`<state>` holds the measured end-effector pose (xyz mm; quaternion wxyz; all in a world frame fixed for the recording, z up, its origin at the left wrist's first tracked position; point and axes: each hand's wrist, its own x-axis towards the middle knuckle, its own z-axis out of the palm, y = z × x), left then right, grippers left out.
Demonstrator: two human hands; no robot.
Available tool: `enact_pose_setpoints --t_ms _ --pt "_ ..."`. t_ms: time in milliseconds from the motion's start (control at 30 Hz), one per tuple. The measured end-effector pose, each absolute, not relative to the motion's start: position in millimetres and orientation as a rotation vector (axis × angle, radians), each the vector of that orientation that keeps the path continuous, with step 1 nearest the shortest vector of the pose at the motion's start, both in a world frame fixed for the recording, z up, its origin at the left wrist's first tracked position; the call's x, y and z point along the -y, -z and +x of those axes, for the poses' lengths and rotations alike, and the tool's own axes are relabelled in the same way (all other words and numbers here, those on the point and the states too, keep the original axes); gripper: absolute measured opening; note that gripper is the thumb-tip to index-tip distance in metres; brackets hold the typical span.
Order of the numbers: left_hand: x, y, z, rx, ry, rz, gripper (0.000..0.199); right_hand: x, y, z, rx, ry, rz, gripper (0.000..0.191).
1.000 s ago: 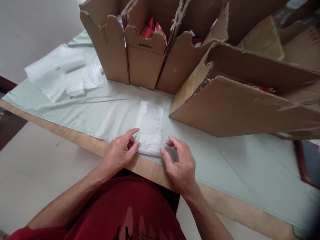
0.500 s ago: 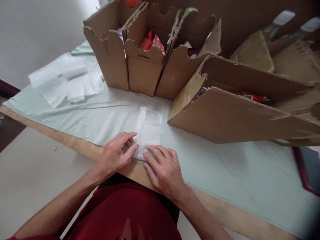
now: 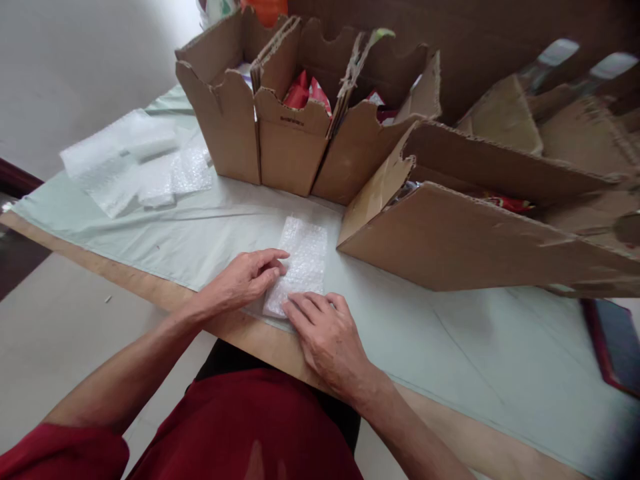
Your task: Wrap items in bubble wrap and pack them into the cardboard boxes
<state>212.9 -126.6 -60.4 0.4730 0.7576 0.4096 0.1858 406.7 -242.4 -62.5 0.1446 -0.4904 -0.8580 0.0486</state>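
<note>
A rectangular piece of bubble wrap (image 3: 306,257) lies flat on the pale green cloth near the table's front edge. My left hand (image 3: 253,272) rests at its left side, fingers stretched towards the sheet and fingertips at its edge. On the near right corner of the bubble wrap lies my right hand (image 3: 327,330), its fingers spread and pressing flat on it. Neither hand grasps anything. Whether something lies inside the bubble wrap cannot be made out.
More bubble wrap (image 3: 135,160) is heaped at the left. Cardboard bins (image 3: 287,150) with red packets stand behind, and a long cardboard box (image 3: 475,240) extends to the right. A phone (image 3: 615,340) lies at the right edge, and white-capped bottles (image 3: 560,53) stand at the back.
My left hand has moved forward and slightly right along the side of the bubble wrap. My right hand stays near the same corner. The view has shifted a little.
</note>
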Motion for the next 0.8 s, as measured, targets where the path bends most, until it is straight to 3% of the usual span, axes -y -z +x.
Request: enact_pose_setpoints --t_ms 233,333,467,667,800 --pt "121.5 53.3 208.9 -0.961 -0.362 1.833 0.045 206.8 45.2 415.0 2.181 -0.865 -1.519 0.033" --pt "124.1 54.7 205.1 -0.933 -0.393 1.815 0.049 193.0 45.0 416.0 2.046 -0.995 -1.637 0.029" --pt "128.1 62.2 203.6 -0.909 -0.468 1.878 0.045 192.6 54.4 410.5 2.077 -0.787 -1.737 0.022" --pt "127.0 70.6 216.2 -1.032 -0.512 1.938 0.032 214.1 59.9 408.7 2.183 0.01 -1.654 0.017" --pt "125.1 72.1 223.7 -1.07 -0.496 1.98 0.031 221.5 58.4 409.8 2.318 0.021 -1.511 0.018"
